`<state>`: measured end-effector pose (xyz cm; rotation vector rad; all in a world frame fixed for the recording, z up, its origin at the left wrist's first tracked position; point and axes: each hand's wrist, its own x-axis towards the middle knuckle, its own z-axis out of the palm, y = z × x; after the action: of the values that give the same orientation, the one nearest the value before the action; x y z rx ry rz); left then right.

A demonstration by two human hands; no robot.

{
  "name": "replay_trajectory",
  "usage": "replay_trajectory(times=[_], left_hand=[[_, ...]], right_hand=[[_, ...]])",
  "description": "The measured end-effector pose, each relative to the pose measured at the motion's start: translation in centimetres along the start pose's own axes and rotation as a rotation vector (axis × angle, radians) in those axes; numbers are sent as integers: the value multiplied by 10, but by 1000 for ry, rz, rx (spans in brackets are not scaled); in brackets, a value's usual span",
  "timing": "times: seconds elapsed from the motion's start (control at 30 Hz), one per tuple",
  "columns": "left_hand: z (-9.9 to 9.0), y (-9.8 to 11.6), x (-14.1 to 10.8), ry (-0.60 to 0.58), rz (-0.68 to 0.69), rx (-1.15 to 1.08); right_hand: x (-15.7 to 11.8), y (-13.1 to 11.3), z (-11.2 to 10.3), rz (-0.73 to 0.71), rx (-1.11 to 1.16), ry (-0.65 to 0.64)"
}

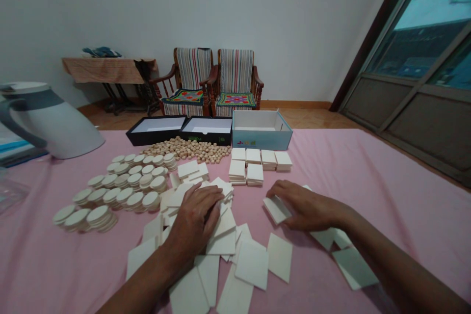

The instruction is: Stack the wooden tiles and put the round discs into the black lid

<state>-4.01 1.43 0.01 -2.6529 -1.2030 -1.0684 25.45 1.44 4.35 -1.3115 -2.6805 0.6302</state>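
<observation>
My right hand (303, 203) grips a small stack of square white wooden tiles (276, 210) just over the cloth, thumb on the near side and fingers on the far side. My left hand (198, 213) rests on a loose pile of the same square tiles (224, 240), fingers bent over it; whether it pinches one is hidden. Beyond the hands stand neat stacks of square tiles (254, 172) in two rows. More loose tiles (355, 267) lie beneath and beside my right forearm.
Stacked round wooden discs (135, 200) fill the left side. Small wooden beads or cubes (184, 149) are heaped before two black box trays (206, 130) and a light blue box (262, 131). A white jug (68, 125) stands at far left on the pink cloth (397, 181).
</observation>
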Motion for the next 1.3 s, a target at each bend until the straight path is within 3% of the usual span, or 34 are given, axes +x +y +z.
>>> replay_trajectory(times=[0.13, 0.23, 0.43, 0.67, 0.83, 1.0, 1.3], left_hand=[[0, 0, -1, -10, -5, 0], [0, 0, -1, -11, -3, -2], [-1, 2, 0, -3, -10, -8], [-2, 3, 0, -3, -9, -6], [-1, 1, 1, -10, -2, -1], [0, 0, 1, -12, 4, 4], [-1, -1, -1, -17, -5, 18]], right_hand=[[32, 4, -8, 82, -128, 273], [56, 5, -9, 176, -209, 397], [78, 6, -4, 222, -291, 431], [63, 18, 3, 187, -134, 569], [47, 9, 19, 176, 19, 453], [41, -1, 33, 167, 78, 516], [44, -3, 44, 197, 79, 403]])
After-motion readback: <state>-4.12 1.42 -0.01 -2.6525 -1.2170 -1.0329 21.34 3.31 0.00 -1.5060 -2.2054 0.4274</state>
